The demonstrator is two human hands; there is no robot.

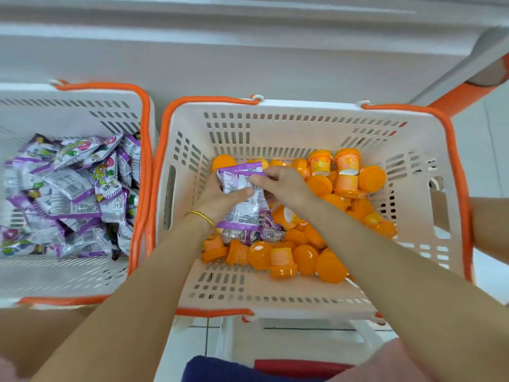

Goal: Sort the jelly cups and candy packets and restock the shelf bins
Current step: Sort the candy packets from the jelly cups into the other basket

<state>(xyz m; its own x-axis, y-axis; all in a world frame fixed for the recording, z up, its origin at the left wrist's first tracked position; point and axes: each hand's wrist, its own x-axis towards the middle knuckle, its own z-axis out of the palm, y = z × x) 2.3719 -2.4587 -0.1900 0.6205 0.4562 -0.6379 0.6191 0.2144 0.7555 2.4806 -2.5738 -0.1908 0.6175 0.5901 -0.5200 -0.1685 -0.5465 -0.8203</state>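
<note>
Fingers of left hand, right hand pinching candy packets — jelly-cup basket, tiled floor

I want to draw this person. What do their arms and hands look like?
Both arms are bare, with no sleeves or gloves in view. The left arm has a thin gold bangle round the wrist. The right arm wears nothing that shows.

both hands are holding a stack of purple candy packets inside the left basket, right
Not quite. The head view shows the left hand and right hand holding the purple candy packets inside the right basket, among the orange jelly cups. The left basket has no hand in it.
</note>
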